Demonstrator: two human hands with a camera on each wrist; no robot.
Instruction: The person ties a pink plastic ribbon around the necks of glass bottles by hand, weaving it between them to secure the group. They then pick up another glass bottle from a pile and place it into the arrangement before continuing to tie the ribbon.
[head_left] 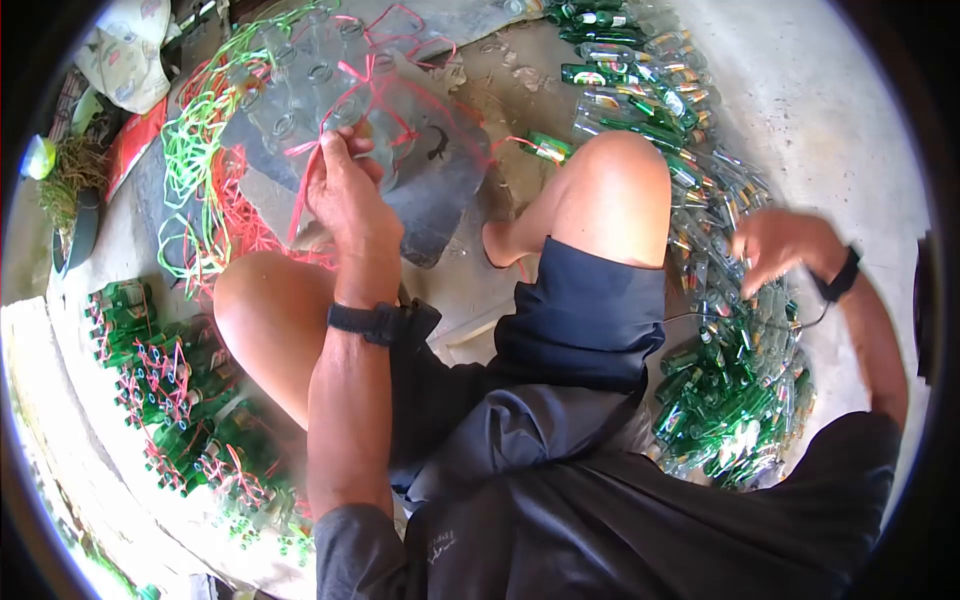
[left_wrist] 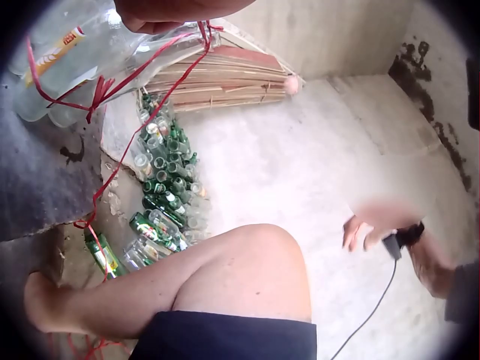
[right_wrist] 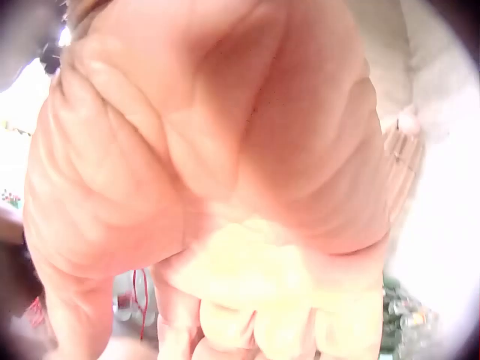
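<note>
In the head view my left hand (head_left: 348,190) pinches a red plastic string (head_left: 300,205) between thumb and fingers. It is at the near side of a cluster of clear glass bottles (head_left: 320,75). Red string runs across these bottles and crosses in a knot over them; in the left wrist view a red strand (left_wrist: 142,131) slants down from the hand. The bottles stand on a dark slab (head_left: 440,200). Off to the right, my right hand (head_left: 790,245) is blurred, held in the air with loosely bent fingers. Its palm (right_wrist: 217,187) fills the right wrist view, nothing in it.
Green and clear bottles (head_left: 730,400) lie heaped along my right side. Bottles bundled with red string (head_left: 165,370) stand at the left. Loose green string (head_left: 195,150) hangs by the slab's left side. One green bottle (head_left: 548,147) lies near my right knee (head_left: 625,165).
</note>
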